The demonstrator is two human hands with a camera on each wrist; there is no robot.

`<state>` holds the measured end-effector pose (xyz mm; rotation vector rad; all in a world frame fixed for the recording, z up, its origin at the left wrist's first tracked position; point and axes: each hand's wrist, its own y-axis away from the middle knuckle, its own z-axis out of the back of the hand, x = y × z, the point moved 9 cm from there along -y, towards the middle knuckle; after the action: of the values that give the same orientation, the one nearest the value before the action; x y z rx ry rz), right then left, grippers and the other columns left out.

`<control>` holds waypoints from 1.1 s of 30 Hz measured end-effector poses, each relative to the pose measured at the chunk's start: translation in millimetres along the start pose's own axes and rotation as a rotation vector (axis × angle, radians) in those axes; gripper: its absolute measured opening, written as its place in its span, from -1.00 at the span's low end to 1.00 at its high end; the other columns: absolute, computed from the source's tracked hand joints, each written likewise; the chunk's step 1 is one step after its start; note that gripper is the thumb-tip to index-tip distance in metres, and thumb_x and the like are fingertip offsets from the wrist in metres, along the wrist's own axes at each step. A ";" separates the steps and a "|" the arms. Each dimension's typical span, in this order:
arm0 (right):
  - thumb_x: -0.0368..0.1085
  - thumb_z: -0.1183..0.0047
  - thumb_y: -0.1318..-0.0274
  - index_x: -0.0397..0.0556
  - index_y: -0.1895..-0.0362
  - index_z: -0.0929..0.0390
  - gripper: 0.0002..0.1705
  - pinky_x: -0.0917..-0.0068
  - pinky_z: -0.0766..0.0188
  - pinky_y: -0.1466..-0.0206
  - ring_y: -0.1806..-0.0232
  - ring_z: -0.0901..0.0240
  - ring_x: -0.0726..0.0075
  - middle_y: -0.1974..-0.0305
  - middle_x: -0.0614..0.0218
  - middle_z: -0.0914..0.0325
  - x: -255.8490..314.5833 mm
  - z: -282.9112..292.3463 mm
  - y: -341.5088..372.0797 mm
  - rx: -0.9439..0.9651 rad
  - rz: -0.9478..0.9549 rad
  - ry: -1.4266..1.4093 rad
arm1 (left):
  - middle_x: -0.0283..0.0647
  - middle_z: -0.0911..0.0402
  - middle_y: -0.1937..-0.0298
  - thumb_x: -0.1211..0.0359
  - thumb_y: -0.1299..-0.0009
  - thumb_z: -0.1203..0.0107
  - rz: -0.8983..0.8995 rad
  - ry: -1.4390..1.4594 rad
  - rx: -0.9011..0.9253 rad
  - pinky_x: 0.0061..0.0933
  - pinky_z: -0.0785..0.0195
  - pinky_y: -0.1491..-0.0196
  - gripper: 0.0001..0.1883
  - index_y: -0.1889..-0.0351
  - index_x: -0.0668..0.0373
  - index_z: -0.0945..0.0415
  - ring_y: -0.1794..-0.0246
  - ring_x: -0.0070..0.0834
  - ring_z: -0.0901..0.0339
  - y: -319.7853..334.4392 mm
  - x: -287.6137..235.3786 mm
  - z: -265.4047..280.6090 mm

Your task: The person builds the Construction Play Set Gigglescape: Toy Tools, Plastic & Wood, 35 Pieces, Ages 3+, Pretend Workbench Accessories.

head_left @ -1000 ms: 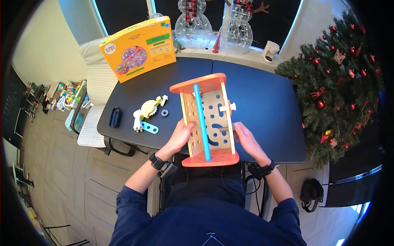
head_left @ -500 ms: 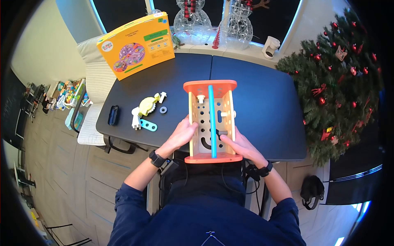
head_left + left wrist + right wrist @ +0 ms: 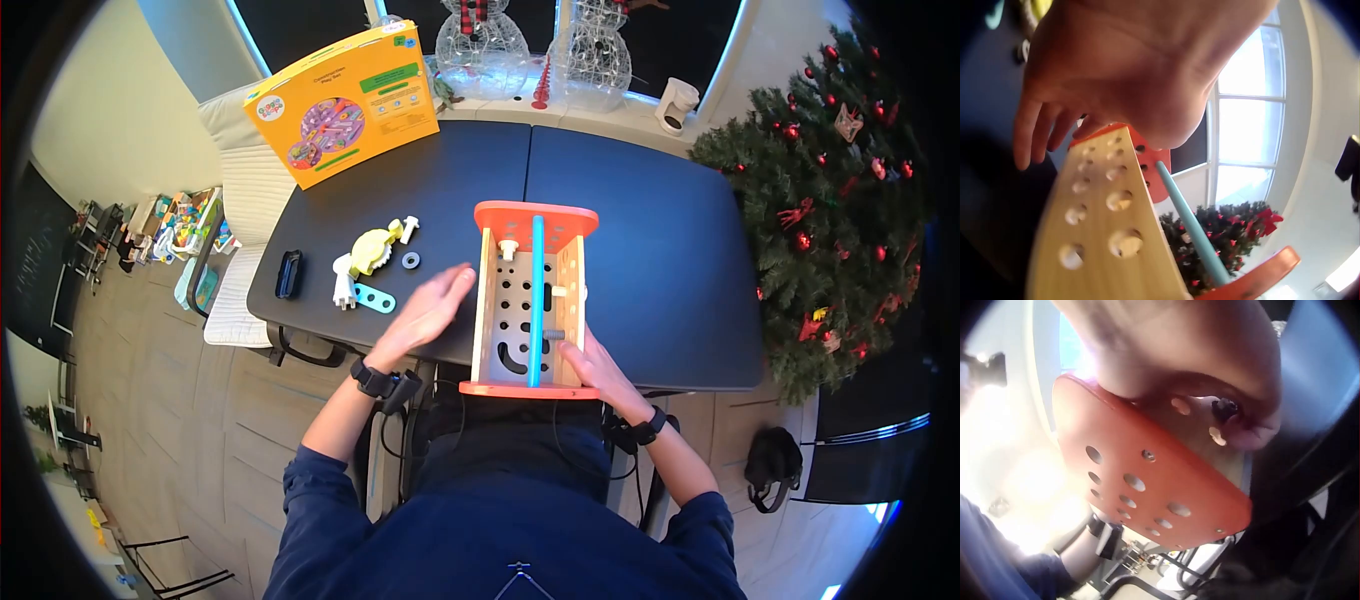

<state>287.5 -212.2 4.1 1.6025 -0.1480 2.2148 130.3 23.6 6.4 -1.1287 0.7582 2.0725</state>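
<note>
One hand bears the load: your right hand [image 3: 600, 370] grips the right wall of the toy box [image 3: 516, 314], likely to steady it, with the gray screw [image 3: 554, 335] just beyond your thumb. Your left hand [image 3: 430, 308] holds nothing, fingers extended just beside the opposite wall; the yellow piece [image 3: 370, 250] and blue strip [image 3: 376, 298] lie left of those fingertips, probably placed for easy reach.
</note>
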 end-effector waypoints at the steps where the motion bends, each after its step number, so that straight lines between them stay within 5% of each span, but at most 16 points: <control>1: -0.05 0.06 -0.51 -0.25 -0.55 -0.19 -0.27 0.02 -0.32 -0.47 -0.41 -0.46 -0.27 -0.35 -0.27 -0.49 1.2 -0.4 1.1 0.008 0.001 -0.018 | 0.19 -0.60 -0.39 -0.13 -0.68 0.04 -0.067 -0.302 -0.171 -0.08 -0.42 -0.44 -0.31 -0.42 0.31 -0.49 -0.43 0.07 -0.54 0.5 -5.2 22.2; 4: 0.01 0.08 -0.54 -0.25 -0.55 -0.20 -0.25 0.04 -0.31 -0.49 -0.42 -0.46 -0.25 -0.35 -0.25 -0.48 2.7 0.9 -0.1 0.025 -0.002 -0.065 | 0.08 -0.63 -0.16 0.16 -0.55 -0.23 -0.106 -0.731 -0.422 -0.01 -0.56 -0.18 -0.49 -0.33 0.29 -0.54 -0.16 -0.01 -0.64 2.7 -0.3 58.2; 10: 0.12 0.11 -0.57 -0.25 -0.56 -0.20 -0.21 0.07 -0.32 -0.47 -0.39 -0.49 -0.18 -0.33 -0.20 -0.51 -3.8 -0.5 -11.4 0.020 0.021 -0.132 | 0.07 -0.61 -0.01 0.25 -0.45 -0.33 -0.174 -1.050 -0.428 0.04 -0.58 -0.09 -0.52 -0.24 0.31 -0.56 -0.04 0.04 -0.65 -20.2 30.9 63.7; 16: 0.16 0.12 -0.58 -0.26 -0.54 -0.22 -0.19 0.09 -0.34 -0.44 -0.36 -0.51 -0.12 -0.29 -0.17 -0.54 -3.1 0.1 -9.1 0.012 -0.008 -0.139 | 0.03 -0.67 0.03 0.24 -0.45 -0.35 -0.133 -0.996 -0.374 -0.01 -0.60 -0.07 -0.59 -0.12 0.32 -0.59 0.07 0.01 -0.71 -33.8 41.1 62.4; 22: 0.15 0.12 -0.58 -0.28 -0.52 -0.24 -0.21 0.09 -0.34 -0.43 -0.32 -0.53 -0.12 -0.26 -0.17 -0.55 -7.8 0.3 -12.3 -0.015 0.018 -0.139 | 0.01 -0.76 -0.02 0.19 -0.46 -0.38 -0.055 -0.371 -0.124 -0.10 -0.59 -0.12 -0.52 -0.19 0.33 -0.60 0.00 -0.09 -0.73 -22.5 -3.7 53.9; 28: 0.18 0.14 -0.59 -0.26 -0.51 -0.26 -0.21 0.08 -0.34 -0.43 -0.34 -0.51 -0.10 -0.25 -0.15 -0.57 -9.0 -0.9 -11.0 -0.011 0.000 -0.151 | -0.11 -0.69 0.01 0.28 -0.47 -0.32 -0.541 -0.558 -0.026 -0.13 -0.40 -0.25 -0.63 -0.18 0.21 -0.68 -0.12 -0.15 -0.53 15.6 -105.0 -0.1; 33: 0.27 0.21 -0.63 -0.21 -0.56 -0.25 -0.16 0.11 -0.44 -0.36 -0.35 -0.51 -0.01 -0.28 -0.09 -0.57 -17.1 2.7 -9.3 0.019 0.075 -0.179 | -0.15 -0.67 -0.10 0.25 -0.45 -0.34 -0.655 -0.748 0.192 -0.08 -0.28 -0.33 -0.61 -0.21 0.11 -0.70 -0.26 -0.17 -0.47 21.8 -116.3 -52.9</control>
<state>297.9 -209.0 -12.3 1.8332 -0.2412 2.1306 188.3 -59.9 86.9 -0.3462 0.1662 1.6118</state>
